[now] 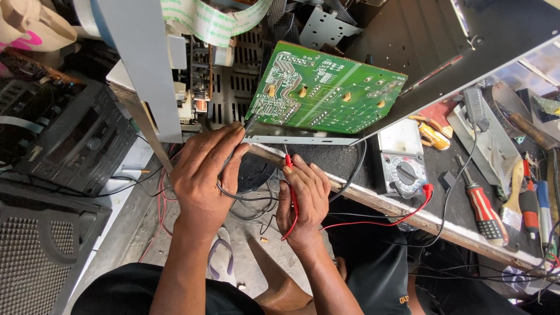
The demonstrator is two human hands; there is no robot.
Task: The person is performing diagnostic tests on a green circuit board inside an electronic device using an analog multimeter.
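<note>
**A:** From the head camera, what is each hand on?

**B:** The left hand (pixel 204 178) is clenched around a black probe (pixel 248 124), whose tip pokes out past the fingertips and meets the lower left corner of the green circuit board (pixel 324 87). The right hand (pixel 303 201) grasps a red probe (pixel 290 169), pinched between thumb and fingers, its tip pointing up toward the metal edge just under the board.

**A:** So where is the board relative to the two grips?

**B:** Above and ahead of both hands, tilted, solder side facing the camera, propped in an opened metal chassis (pixel 443 46). The black probe touches it; whether the red tip touches anything I cannot tell.

**A:** And the hands' pose?

**B:** Both forearms rise from the bottom of the view, backs of the hands up. The left reaches further forward; the right sits lower, just beside it, fingers curled.

**A:** Where do the leads go?

**B:** The red lead (pixel 373 220) loops right to a plug at an analogue multimeter (pixel 399 157) lying on the bench. A red-handled screwdriver (pixel 484 210) lies further right, and a black audio unit (pixel 76 140) sits well apart on the left.
</note>
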